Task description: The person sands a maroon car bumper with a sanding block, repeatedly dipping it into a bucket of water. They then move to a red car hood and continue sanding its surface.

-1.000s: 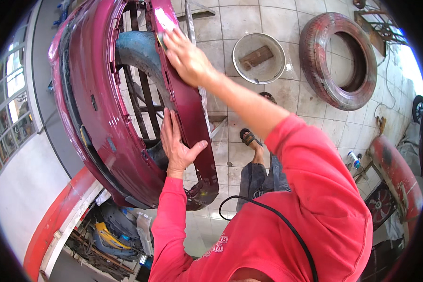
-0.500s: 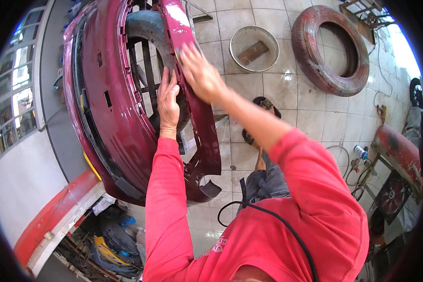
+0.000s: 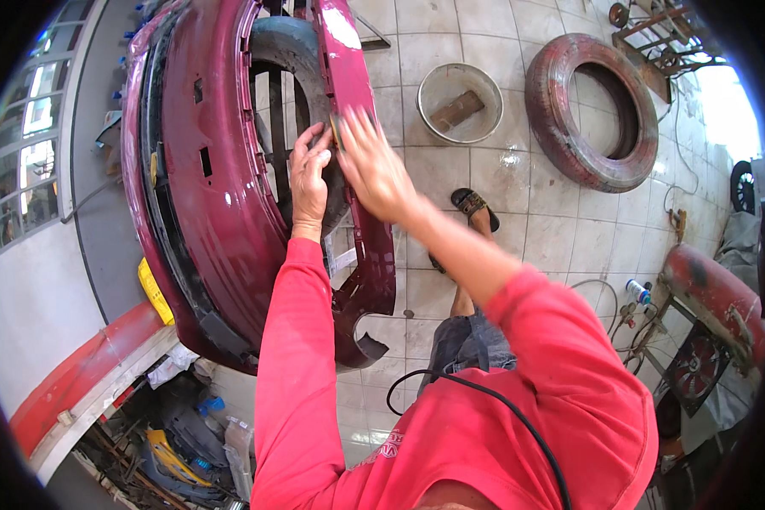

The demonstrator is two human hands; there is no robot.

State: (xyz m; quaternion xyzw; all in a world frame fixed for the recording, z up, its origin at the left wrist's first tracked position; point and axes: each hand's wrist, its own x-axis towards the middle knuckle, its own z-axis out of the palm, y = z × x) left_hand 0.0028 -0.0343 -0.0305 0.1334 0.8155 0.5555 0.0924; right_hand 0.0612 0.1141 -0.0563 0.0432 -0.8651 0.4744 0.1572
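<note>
A glossy dark-red car bumper (image 3: 217,200) stands on my left, its long opening facing me. On the narrow strip along the opening's right side, my right hand (image 3: 372,170) presses down, blurred, with its fingers together. A thin yellow-edged pad (image 3: 336,133) shows beside its fingers; the rest of the pad is hidden under the hand. At the inner edge of that strip, my left hand (image 3: 309,183) has its fingers bent against the bumper, the fingertips close to the pad. Behind the opening a worn tyre (image 3: 287,53) shows.
A round bucket (image 3: 460,66) holding a brown block (image 3: 457,111) stands on the tiled floor to the right. Beyond it lies a reddish tyre (image 3: 548,119). A red tank (image 3: 710,293) with hoses is at far right. Scrap parts (image 3: 178,455) lie at lower left. A black cable (image 3: 518,404) crosses my shirt.
My right hand has slid along the strip toward me. My left fingers, stretched before, are now more bent at the edge. The whole view has shifted slightly, and more of a sandalled foot shows.
</note>
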